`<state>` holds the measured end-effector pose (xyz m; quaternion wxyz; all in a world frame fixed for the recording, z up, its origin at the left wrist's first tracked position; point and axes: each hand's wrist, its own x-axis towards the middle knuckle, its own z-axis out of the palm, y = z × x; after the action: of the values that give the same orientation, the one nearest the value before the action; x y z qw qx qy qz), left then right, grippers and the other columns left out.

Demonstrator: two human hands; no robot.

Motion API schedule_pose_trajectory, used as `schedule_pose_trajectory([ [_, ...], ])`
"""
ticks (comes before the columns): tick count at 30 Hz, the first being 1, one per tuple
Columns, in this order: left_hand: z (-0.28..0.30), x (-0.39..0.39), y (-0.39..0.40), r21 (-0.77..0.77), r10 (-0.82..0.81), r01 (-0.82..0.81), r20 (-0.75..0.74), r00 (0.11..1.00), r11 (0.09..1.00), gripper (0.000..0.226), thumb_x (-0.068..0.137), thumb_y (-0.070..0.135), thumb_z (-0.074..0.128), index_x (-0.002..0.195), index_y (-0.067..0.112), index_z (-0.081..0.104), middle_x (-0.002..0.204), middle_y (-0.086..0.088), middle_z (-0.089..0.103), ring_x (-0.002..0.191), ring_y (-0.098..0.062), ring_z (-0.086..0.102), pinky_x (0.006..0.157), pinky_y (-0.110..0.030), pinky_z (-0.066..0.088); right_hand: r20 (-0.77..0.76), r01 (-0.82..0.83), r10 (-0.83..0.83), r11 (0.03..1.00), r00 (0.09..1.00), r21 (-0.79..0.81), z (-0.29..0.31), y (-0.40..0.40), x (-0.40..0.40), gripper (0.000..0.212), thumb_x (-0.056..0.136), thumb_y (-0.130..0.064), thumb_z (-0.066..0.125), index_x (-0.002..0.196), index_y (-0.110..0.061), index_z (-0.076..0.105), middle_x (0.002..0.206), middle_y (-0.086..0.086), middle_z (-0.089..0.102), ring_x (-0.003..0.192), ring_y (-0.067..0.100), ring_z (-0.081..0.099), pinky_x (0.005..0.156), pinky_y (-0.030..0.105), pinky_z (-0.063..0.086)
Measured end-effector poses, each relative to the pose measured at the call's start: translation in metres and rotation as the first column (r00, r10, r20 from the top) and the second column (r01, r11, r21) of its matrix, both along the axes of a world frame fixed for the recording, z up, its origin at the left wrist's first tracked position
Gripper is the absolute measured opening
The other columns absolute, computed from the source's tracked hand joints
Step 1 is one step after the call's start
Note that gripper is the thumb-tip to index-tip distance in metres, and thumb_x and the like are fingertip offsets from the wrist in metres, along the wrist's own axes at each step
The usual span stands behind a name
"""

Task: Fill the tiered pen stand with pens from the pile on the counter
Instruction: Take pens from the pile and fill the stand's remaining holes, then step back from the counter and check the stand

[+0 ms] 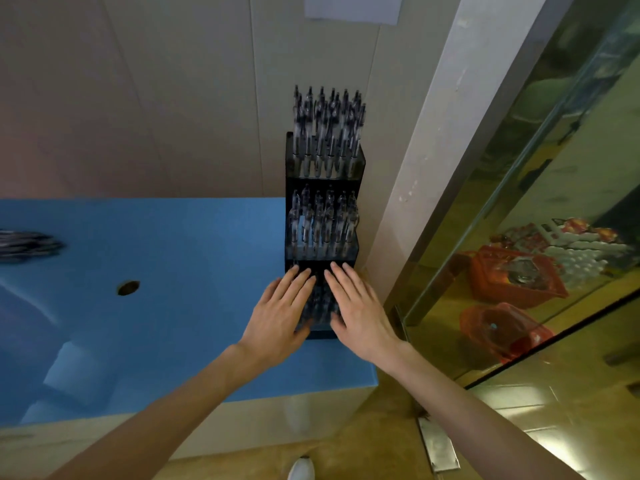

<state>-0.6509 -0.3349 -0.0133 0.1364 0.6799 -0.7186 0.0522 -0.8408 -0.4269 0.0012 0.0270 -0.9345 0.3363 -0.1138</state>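
Where clear pens (pixel 320 306) stand, flat hands.

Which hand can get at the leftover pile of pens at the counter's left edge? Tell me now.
Probably the left hand: bare blue counter lies between it and the pile of pens. Both hands rest on the pen stand's lowest tier, the right hand farther off.

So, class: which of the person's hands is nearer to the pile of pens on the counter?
Left. The left hand lies on the stand's bottom tier, on the side toward the pile of pens; the right hand lies beside it, farther away.
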Motion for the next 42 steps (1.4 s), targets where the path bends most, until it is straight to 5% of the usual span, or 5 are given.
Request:
schedule_pose_trajectory([
  [12, 0.020, 0.003, 0.032, 0.142, 0.131, -0.145, 0.103, 0.986, 0.979, 0.092, 0.103, 0.058, 0.035, 0.159, 0.009, -0.019, 0.167, -0.012, -0.024, 0.156, -0.030, -0.014, 0.128, -0.045, 0.001, -0.193, 0.105, -0.115, 0.993, 0.974, -0.061, 0.017, 0.040, -0.043, 0.079, 0.106, -0.050, 0.035, 0.162, -0.012, -0.006, 0.169, 0.007, -0.013, 0.155, 0.024, -0.014, 0.127, 0.050, 0.011],
  [18, 0.014, 0.042, 0.080, 0.344, 0.263, -0.291, 0.126, 0.956, 0.893, 0.084, 0.102, 0.067, 0.022, 0.162, 0.015, -0.007, 0.169, -0.014, -0.012, 0.156, -0.034, 0.005, 0.126, -0.049, 0.011, -0.134, 0.103, -0.114, 0.991, 0.984, -0.086, 0.024, 0.067, -0.022, 0.074, 0.106, -0.052, 0.032, 0.163, -0.013, 0.005, 0.170, 0.008, -0.002, 0.157, 0.027, -0.008, 0.127, 0.050, 0.010],
  [26, 0.036, 0.117, 0.175, 0.350, 0.397, -0.442, 0.196, 0.897, 0.826, 0.073, 0.105, 0.059, 0.027, 0.161, 0.014, 0.015, 0.169, -0.013, 0.001, 0.154, -0.032, 0.014, 0.123, -0.046, 0.020, 0.002, -0.127, 0.127, 0.992, 0.992, -0.027, 0.016, 0.134, 0.067, 0.056, 0.102, -0.032, 0.052, 0.153, -0.013, 0.040, 0.160, 0.004, 0.035, 0.154, 0.025, 0.020, 0.121, 0.045, 0.030],
  [36, 0.010, 0.273, 0.321, 0.578, 0.493, -0.545, 0.264, 0.829, 0.607, 0.063, 0.102, 0.050, 0.044, 0.151, 0.013, 0.033, 0.164, -0.017, 0.015, 0.138, -0.036, 0.041, 0.110, -0.048, 0.040, -0.157, -0.395, 0.404, 0.915, 0.901, 0.089, -0.006, 0.201, 0.262, 0.059, 0.103, -0.025, 0.047, 0.157, -0.011, 0.029, 0.162, 0.006, 0.028, 0.153, 0.026, 0.020, 0.123, 0.036, 0.018],
  [42, 0.012, 0.375, 0.394, 0.550, 0.613, -0.614, 0.216, 0.760, 0.566, 0.070, 0.104, 0.049, 0.040, 0.159, 0.012, 0.017, 0.168, -0.016, -0.007, 0.148, -0.036, 0.026, 0.116, -0.047, 0.034, -0.270, -0.398, 0.426, 0.905, 0.864, 0.153, -0.014, 0.225, 0.421, 0.060, 0.105, -0.028, 0.045, 0.158, -0.011, 0.022, 0.161, 0.006, 0.026, 0.148, 0.025, 0.025, 0.120, 0.037, 0.027],
])
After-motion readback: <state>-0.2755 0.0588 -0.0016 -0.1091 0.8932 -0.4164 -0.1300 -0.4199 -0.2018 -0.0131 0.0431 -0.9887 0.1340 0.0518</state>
